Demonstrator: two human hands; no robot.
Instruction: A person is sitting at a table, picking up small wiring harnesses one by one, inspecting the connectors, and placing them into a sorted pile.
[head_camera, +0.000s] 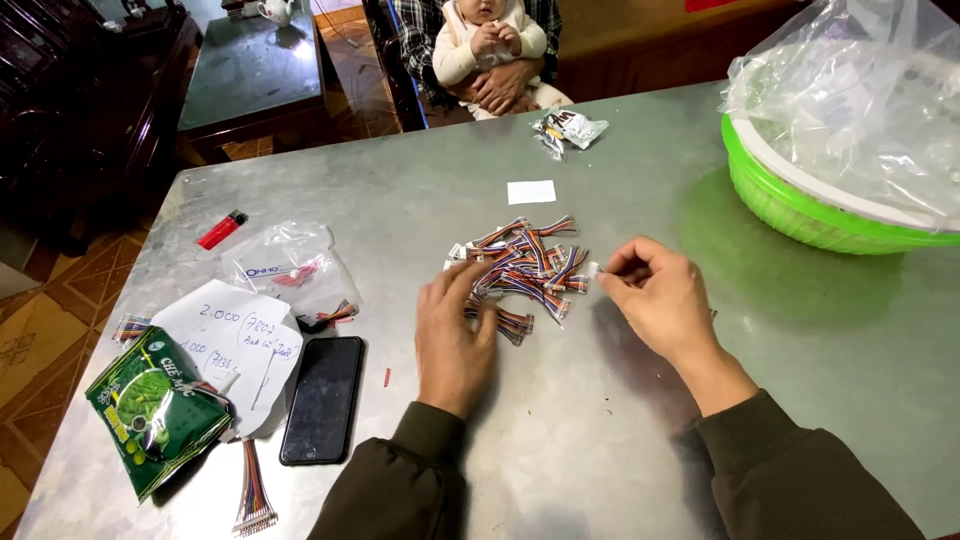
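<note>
A pile of short multicoloured wire harnesses with small white connectors lies in the middle of the grey metal table. My left hand rests palm down on the pile's near left edge, fingers touching the wires. My right hand sits just right of the pile and pinches a small white connector between thumb and forefinger. Both arms wear dark olive sleeves.
A green basin lined with a clear plastic bag stands at the far right. At left lie a black phone, a handwritten paper, a green packet, a plastic bag, a red lighter and a loose harness. A seated person holds a baby beyond the table.
</note>
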